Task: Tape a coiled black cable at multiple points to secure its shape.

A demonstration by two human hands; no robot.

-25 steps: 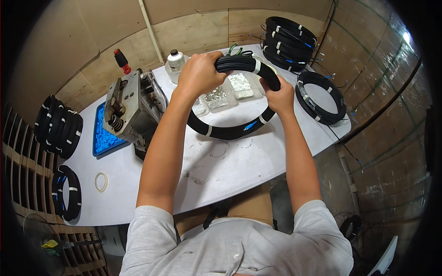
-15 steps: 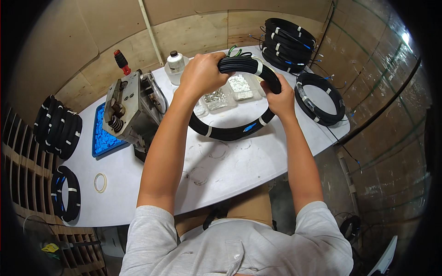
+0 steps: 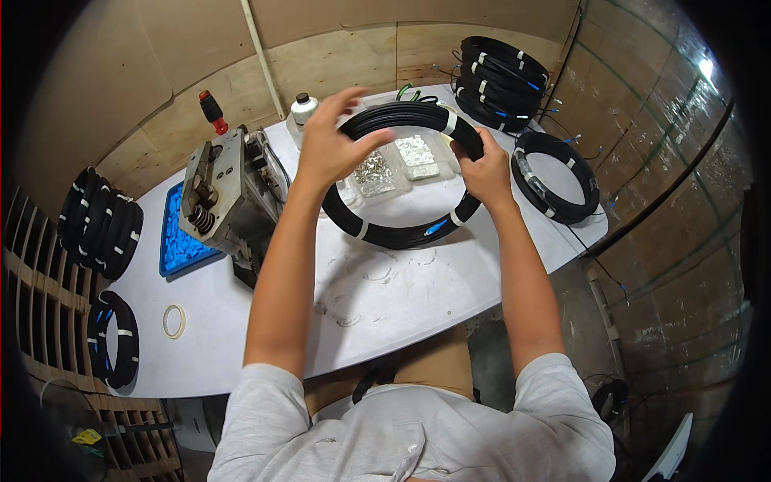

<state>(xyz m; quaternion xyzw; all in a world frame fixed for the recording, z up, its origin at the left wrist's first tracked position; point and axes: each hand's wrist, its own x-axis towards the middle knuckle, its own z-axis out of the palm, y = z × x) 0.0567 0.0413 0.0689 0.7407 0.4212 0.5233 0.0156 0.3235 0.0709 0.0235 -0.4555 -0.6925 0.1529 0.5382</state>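
Note:
A coil of black cable (image 3: 385, 236), bound with white tape bands, is held up over the table. On its near side shows a blue connector (image 3: 436, 227). My right hand (image 3: 487, 170) grips the coil at its upper right, the thumb lying over the cable. At the upper left of the ring, my left hand (image 3: 331, 149) is open, fingers spread past the outer side and thumb reaching into the loop. Whether its palm touches the cable I cannot tell.
A metal press (image 3: 229, 189) stands left, by a blue tray (image 3: 173, 261) of small blue parts. Behind the coil are clear trays of metal pieces (image 3: 373, 173) and a white bottle (image 3: 303, 108). More coils (image 3: 502, 84) are stacked back right; another coil (image 3: 590, 189) lies right. A tape roll (image 3: 174, 321) lies left.
My left hand has loosened from the coil's top and moved left and down, its fingers spreading. The coil has shifted slightly left, still in my right hand.

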